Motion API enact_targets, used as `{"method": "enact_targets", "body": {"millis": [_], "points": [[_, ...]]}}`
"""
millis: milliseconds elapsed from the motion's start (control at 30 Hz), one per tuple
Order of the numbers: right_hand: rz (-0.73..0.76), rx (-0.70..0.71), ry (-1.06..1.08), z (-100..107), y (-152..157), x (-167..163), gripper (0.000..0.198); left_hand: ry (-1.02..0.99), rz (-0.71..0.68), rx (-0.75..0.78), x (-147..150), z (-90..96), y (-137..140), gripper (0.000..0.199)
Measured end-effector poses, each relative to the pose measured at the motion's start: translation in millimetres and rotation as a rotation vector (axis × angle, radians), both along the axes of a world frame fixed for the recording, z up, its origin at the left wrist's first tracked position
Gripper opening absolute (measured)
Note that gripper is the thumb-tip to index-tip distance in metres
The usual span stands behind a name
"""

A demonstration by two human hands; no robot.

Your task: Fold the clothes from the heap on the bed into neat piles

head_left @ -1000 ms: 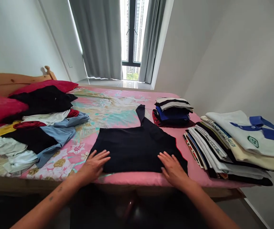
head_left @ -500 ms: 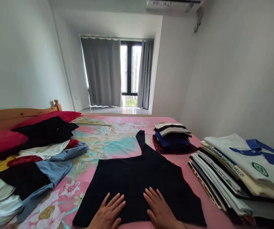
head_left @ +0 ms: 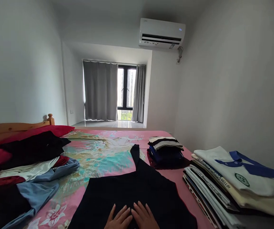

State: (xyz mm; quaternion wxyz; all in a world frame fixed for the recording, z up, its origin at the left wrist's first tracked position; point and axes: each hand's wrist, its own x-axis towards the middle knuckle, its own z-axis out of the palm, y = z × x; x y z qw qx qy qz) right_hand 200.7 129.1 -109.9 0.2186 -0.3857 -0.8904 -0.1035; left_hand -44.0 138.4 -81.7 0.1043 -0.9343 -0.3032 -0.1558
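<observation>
A black garment (head_left: pixel 127 187) lies spread on the bed, with a narrow strip pointing toward the window and red edging along its right side. My left hand (head_left: pixel 119 218) rests flat on its near part, fingers stretched out. Right beside it, my right hand (head_left: pixel 144 216) also lies flat on the cloth with fingers extended. The two hands are close together at the bottom of the view, and neither grips anything. The wrists and the garment's near edge are out of view.
A tall stack of folded clothes (head_left: pixel 213 190), topped by a white shirt with a blue collar (head_left: pixel 237 171), stands at right. A smaller folded pile (head_left: pixel 166 154) sits behind it. Loose clothes (head_left: pixel 39 187) lie heaped at left near red pillows (head_left: pixel 58 129) and a wooden headboard (head_left: pixel 15 127).
My hands have come closer together on the black garment, staying flat. The camera has tilted up, so the bed sits lower and the whole air conditioner shows.
</observation>
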Motion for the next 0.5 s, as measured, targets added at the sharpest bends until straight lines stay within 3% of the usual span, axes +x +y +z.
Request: {"method": "enact_targets", "body": {"millis": [133,233,367,500], "points": [[-0.093,-0.219,0.035,23,-31,9,0.066,-0.003,0.164,-0.193,16,5.9,-18,0.063],[-0.209,-0.306,0.082,35,-52,17,0.065,0.006,0.242,-0.300,21,11.2,-29,0.058],[-0.219,-0.263,0.187,41,-62,23,0.054,0.018,0.279,-0.331,32,15.4,-30,0.058],[-0.032,-0.214,0.232,44,-60,39,0.035,0.031,0.272,-0.341,37,15.1,-30,0.059]]}}
